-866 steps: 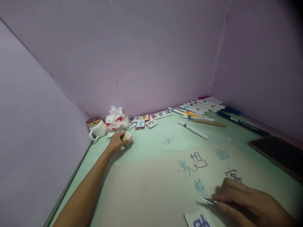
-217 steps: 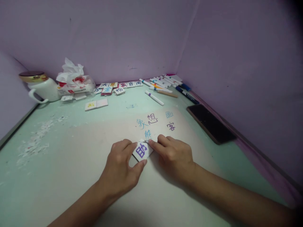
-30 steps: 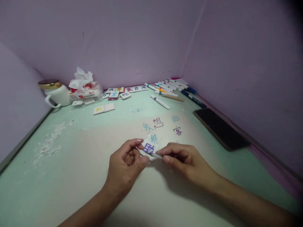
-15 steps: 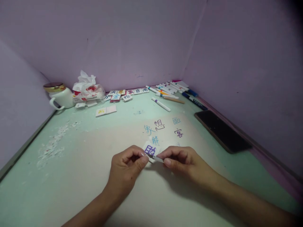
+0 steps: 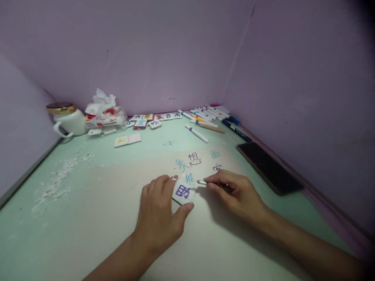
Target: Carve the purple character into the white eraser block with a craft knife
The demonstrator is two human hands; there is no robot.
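A white square tile (image 5: 186, 198) with a bold purple character lies on the table in front of me. My left hand (image 5: 161, 212) holds it by its edges, thumb at the near corner and fingers along the left side. A small white scrap (image 5: 174, 178) shows by those fingertips. Pinched in my right hand (image 5: 234, 189) is a slim craft knife (image 5: 202, 182) with a silver collar. Its thin tip points left, just beyond the tile's right side, over the tabletop near a blue handwritten character (image 5: 190, 178).
White scraps (image 5: 54, 183) litter the left side. Behind are a lidded white mug (image 5: 73, 123), a tissue pack (image 5: 105, 118), several character tiles (image 5: 154, 124) and a pair of tiles (image 5: 128, 140). Several markers (image 5: 197, 133) lie at the back right, near a dark phone (image 5: 269, 167).
My hands have moved apart. The left fingers have left the knife's tip and now grip the tile. My right hand has drawn the knife rightward and turned its tip away from me.
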